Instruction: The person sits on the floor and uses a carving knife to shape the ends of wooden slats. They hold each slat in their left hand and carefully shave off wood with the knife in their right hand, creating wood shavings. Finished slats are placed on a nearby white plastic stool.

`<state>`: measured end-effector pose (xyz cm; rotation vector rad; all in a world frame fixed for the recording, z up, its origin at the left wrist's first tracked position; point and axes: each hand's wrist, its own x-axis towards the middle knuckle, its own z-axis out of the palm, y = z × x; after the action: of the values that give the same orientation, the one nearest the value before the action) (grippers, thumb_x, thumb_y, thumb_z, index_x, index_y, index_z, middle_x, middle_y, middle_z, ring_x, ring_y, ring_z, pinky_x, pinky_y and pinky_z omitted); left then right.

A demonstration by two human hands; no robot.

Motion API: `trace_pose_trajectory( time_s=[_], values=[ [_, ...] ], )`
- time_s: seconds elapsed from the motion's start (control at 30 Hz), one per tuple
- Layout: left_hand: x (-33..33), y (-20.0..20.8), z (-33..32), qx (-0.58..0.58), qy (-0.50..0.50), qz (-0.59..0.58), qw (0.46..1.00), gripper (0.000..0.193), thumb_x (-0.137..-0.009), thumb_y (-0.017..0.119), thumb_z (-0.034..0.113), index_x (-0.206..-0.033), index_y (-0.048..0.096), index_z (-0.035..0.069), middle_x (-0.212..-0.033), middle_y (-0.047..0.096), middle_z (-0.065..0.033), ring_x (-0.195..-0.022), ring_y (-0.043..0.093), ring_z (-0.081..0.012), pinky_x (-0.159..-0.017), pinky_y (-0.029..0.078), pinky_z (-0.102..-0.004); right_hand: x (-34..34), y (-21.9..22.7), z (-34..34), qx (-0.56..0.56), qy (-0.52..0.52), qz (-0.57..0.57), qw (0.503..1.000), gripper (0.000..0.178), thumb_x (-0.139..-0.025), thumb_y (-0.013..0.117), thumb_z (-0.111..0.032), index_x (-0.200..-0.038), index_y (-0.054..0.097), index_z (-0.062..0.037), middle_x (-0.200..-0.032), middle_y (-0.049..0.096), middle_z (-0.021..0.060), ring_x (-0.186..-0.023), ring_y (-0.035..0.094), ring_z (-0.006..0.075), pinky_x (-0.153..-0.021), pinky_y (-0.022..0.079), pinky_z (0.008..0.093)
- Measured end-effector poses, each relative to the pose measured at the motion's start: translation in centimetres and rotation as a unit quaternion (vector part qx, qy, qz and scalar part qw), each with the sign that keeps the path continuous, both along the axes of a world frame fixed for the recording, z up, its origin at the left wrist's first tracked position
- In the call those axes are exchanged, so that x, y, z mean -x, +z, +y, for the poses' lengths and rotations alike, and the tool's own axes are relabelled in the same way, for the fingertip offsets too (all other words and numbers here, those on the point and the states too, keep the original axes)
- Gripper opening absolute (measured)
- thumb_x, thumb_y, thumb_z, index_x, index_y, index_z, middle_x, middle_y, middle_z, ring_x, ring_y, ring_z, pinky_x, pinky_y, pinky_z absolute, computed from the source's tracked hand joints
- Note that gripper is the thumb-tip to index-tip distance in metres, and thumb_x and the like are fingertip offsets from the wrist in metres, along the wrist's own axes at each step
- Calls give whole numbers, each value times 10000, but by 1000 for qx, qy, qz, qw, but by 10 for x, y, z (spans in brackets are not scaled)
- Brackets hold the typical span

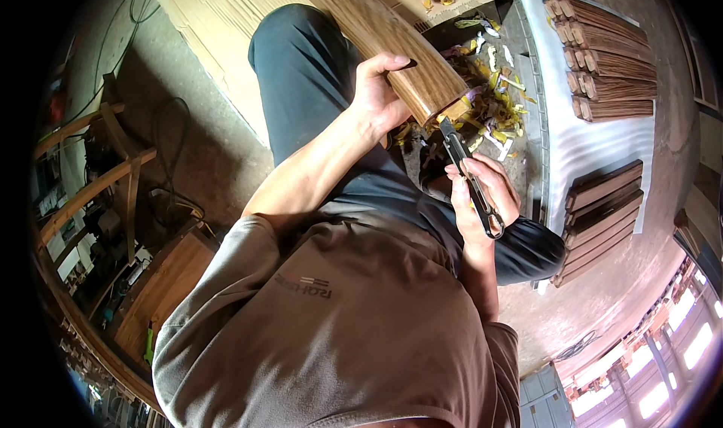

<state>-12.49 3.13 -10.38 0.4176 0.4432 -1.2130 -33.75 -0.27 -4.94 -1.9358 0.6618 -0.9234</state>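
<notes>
My left hand [380, 89] grips a long curved wooden piece [376, 29] with dark grain near its cut end, resting across my left thigh. My right hand [482, 194] holds a black utility knife [471, 179], its blade tip pointing up at the yellowish end face of the wooden piece [454, 112]. Blade and wood look close together; contact cannot be told. I sit with both legs in dark trousers below the work.
Yellow and pale shavings and tape scraps [493, 97] litter the floor by the wood's end. Dark wooden strips [610, 59] and flat boards [602, 217] lie on a white sheet [557, 127] to the right. Curved wooden frames [98, 179] stand left; cardboard [218, 29] lies behind.
</notes>
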Motion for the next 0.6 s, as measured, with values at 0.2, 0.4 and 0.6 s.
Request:
trace_pose_trajectory(
  time_s=[0.2, 0.4, 0.6],
  values=[
    [0, -2, 1, -8, 3, 9, 1000, 512, -722, 654, 156, -1177, 536, -45, -1129, 614, -203, -1076, 595, -364, -1048, 445, -530, 3, -5, 3, -31, -18, -12, 999, 196, -801, 770, -55, -959, 689, 29, -850, 740, 129, -826, 734, 273, -735, 595, 344],
    [2, -1, 2, -3, 1, 9, 1000, 502, -721, 651, 162, -1167, 545, -41, -1127, 617, -202, -1075, 597, -363, -1046, 447, -533, -1, -6, 0, 31, 6, -1, 999, 198, -816, 759, -48, -976, 678, 34, -883, 728, 154, -810, 730, 274, -721, 599, 343],
    [2, -8, 1, 4, -6, -2, 1000, 519, -724, 650, 171, -1185, 539, -41, -1144, 615, -208, -1093, 593, -367, -1054, 443, -535, -8, -19, 2, 44, -27, -11, 999, 201, -800, 775, -71, -968, 703, 11, -874, 721, 150, -806, 716, 287, -718, 584, 343]
  ],
)
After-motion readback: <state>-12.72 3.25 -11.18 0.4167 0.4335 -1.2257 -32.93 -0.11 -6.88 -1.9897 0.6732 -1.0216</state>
